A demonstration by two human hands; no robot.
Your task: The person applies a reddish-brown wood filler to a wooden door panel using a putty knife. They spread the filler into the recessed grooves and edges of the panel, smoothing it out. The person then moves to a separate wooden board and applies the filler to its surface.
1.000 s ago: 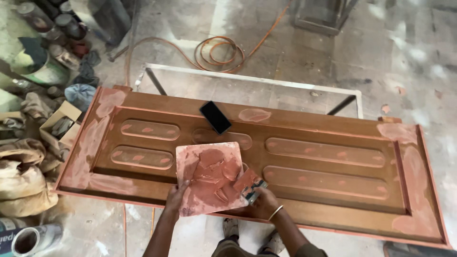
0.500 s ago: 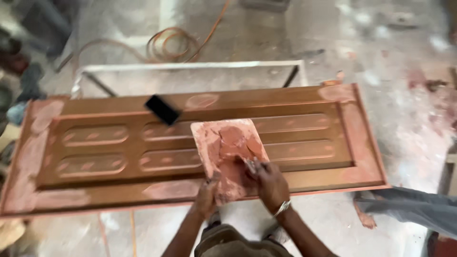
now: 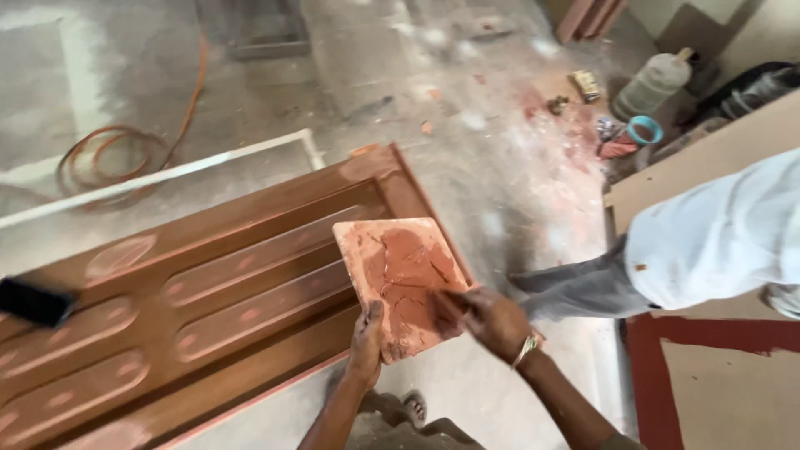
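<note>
Left to right: the brown panelled door (image 3: 208,292) lies flat; my left hand (image 3: 365,343) grips the lower edge of the square board (image 3: 400,279) smeared with red filler, held over the door's corner; my right hand (image 3: 492,321) pinches a small scraper, mostly hidden, against the filler. I judge this the loading step; next calls for a clean scoop.

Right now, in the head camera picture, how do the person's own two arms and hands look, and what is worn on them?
Both forearms are bare, with no sleeves and no gloves in view. The right hand has a thin, pale metal bangle around the wrist. The left hand wears nothing that shows: no ring, watch or band. Some fingers seem smeared with reddish paste, but the picture is too blurred to be sure.
</note>
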